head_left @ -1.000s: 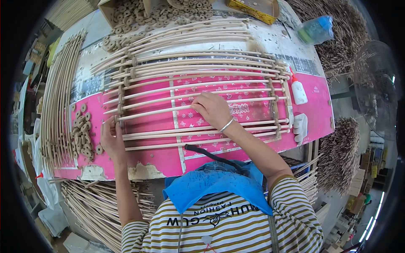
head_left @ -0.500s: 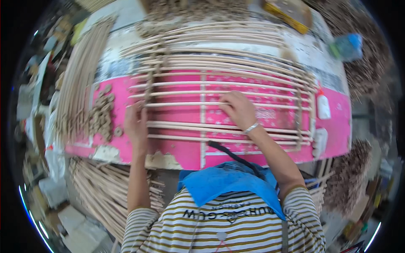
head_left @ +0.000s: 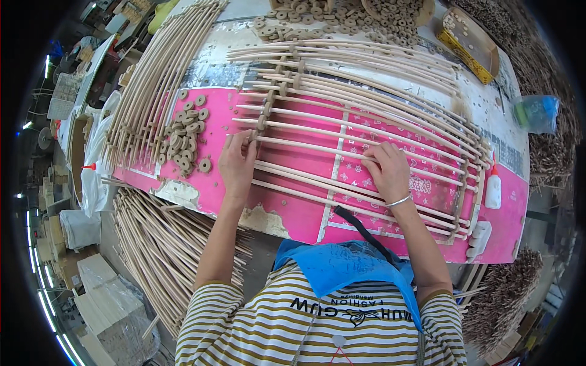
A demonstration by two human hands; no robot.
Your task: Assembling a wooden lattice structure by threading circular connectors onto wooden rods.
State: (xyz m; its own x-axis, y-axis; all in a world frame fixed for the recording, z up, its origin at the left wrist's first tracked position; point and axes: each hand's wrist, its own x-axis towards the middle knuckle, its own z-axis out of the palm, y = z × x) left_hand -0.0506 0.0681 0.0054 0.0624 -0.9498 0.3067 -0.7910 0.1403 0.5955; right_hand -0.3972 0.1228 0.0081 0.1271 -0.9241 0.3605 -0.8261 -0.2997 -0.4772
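Note:
Long pale wooden sticks point(head_left: 305, 125) lie side by side across the pink tabletop, and brown wooden rings point(head_left: 268, 100) sit on them near their left ends. My left hand point(head_left: 237, 163) is closed at the left end of one stick, pinching a small brown ring mostly hidden by the fingers. Farther right along the same stick, my right hand point(head_left: 389, 172) pinches it between thumb and fingers. Two more sticks lie nearer to me, passing under my right wrist. A loose pile of rings point(head_left: 183, 143) is left of my left hand.
Bundled sticks point(head_left: 165, 73) lie at the far left, with more below the table edge point(head_left: 171, 256). A heap of rings point(head_left: 390, 18), a yellow box point(head_left: 467, 46), a white glue bottle point(head_left: 493, 188) and a blue-green plastic bag point(head_left: 536, 114) are farther out.
The whole view has swung, placing the table farther right and slightly lower in the picture. Both hands remain on the same stick, about the same distance apart.

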